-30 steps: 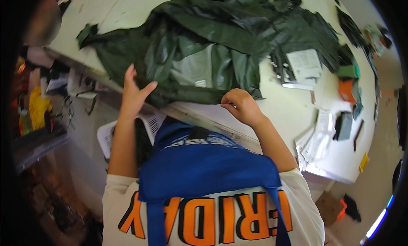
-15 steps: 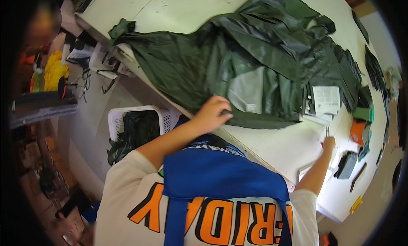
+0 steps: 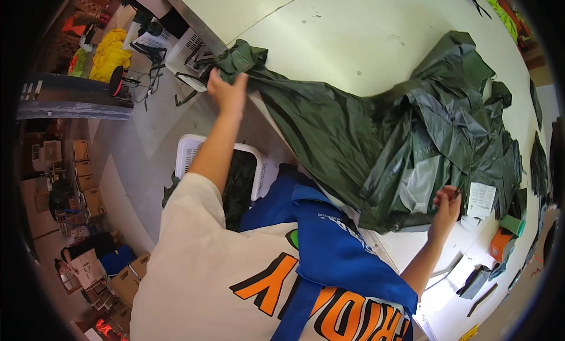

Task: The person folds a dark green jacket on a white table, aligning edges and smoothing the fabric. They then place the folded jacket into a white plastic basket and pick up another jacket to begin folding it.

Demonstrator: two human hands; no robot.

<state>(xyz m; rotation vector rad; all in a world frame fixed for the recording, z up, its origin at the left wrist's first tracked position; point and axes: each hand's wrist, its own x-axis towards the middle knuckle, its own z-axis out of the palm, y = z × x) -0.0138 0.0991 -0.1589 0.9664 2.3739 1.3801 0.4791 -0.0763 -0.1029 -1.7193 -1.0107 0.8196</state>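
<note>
A dark green, shiny rain jacket lies spread and crumpled over the white table. One narrow end of it reaches the table's left corner in a bunch. At that bunched end is my left hand, thumb and fingers apart, against the fabric. My right hand is closed over the jacket's near right part, by a pale grey patch. A small dark tool shows at its fingertips; its kind is hard to make out. A white printed leaflet lies just right of that hand.
A white plastic basket with dark green fabric stands below the table edge at left. Another pale basket is near the corner. Along the table's right side lie an orange box, a green roll and a dark folded pouch.
My left hand has moved from the jacket's near edge to its far left end. My right hand has come from the bare table up to the jacket. The view has shifted and turned left.
</note>
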